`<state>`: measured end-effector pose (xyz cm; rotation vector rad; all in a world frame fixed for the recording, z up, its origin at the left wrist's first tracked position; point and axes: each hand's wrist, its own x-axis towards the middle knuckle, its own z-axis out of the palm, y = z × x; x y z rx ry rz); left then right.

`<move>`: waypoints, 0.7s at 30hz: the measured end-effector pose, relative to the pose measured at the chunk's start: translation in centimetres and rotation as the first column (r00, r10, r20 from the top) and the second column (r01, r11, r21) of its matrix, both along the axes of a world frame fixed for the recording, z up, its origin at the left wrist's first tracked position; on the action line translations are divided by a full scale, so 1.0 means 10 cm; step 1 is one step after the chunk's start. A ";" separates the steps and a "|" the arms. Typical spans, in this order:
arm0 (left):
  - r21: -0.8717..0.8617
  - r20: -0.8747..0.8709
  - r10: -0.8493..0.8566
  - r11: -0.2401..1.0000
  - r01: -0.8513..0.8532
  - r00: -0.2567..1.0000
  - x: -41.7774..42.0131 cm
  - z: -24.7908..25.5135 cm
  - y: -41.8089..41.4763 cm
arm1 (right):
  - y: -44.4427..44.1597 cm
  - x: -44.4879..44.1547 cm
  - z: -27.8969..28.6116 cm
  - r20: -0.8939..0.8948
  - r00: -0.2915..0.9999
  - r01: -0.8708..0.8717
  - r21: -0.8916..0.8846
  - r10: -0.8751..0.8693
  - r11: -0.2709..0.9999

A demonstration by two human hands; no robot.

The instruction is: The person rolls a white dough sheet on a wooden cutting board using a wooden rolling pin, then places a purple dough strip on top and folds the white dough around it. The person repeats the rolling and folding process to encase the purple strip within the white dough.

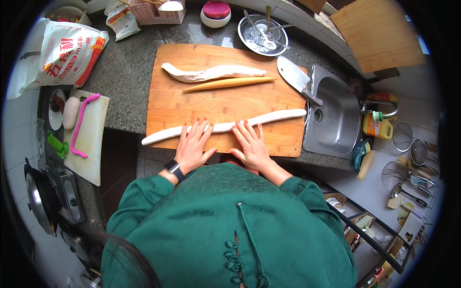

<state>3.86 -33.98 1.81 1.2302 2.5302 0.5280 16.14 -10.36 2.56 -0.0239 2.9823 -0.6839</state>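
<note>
A long rope of white dough (pixel 284 115) lies slantwise across a wooden board (pixel 216 102). My left hand (pixel 192 147) rests flat on it left of the middle, fingers apart. Flat on the same rope, further right, is my right hand (pixel 251 147), also with spread fingers. The rope's left end sticks out past the board's edge. Farther back on the board are a thicker, uneven roll of white dough (pixel 216 73) and, just in front of it, a tapered wooden rolling pin (pixel 230 84). A cleaver (pixel 292 75) lies at the board's back right corner.
A steel sink (pixel 335 115) adjoins the board's right side. Behind stand a metal bowl with spoons (pixel 242 39) and a white bowl (pixel 215 22). At left, a white cutting board (pixel 94 144) bears a pink dough strand (pixel 77 131) and a pale dough piece (pixel 71 112), near a flour bag (pixel 74 54).
</note>
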 end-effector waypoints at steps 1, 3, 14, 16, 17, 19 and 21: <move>-0.003 0.019 0.006 1.000 -0.006 1.000 0.08 0.03 -0.09 | 0.04 0.12 0.03 0.010 1.000 0.019 -0.029 -0.019 0.999; -0.053 -0.002 0.146 0.988 -0.145 0.989 0.06 0.07 -0.23 | 0.28 0.19 -0.03 0.021 0.989 0.143 0.152 -0.148 0.978; 0.130 -0.278 0.230 0.971 -0.200 0.933 -0.50 -0.10 -0.67 | 0.86 0.27 -0.02 -0.023 1.000 0.001 0.108 0.001 0.994; 0.154 -0.293 0.199 0.975 -0.160 0.935 -0.53 -0.08 -0.77 | 1.01 0.03 -0.03 -0.014 0.998 -0.066 0.096 0.068 0.993; 0.153 -0.285 0.182 0.978 -0.143 0.941 -0.57 -0.09 -0.78 | 1.13 -0.16 0.00 -0.005 0.996 -0.093 0.099 0.094 0.991; 0.166 -0.247 0.167 0.978 -0.128 0.955 -0.65 0.01 -0.68 | 1.23 -0.63 -0.01 -0.124 0.992 -0.005 0.228 0.034 0.974; 0.140 0.043 0.171 0.975 -0.175 0.984 -0.76 0.11 -0.70 | 1.19 -0.75 -0.04 -0.256 0.962 0.149 0.192 -0.097 0.970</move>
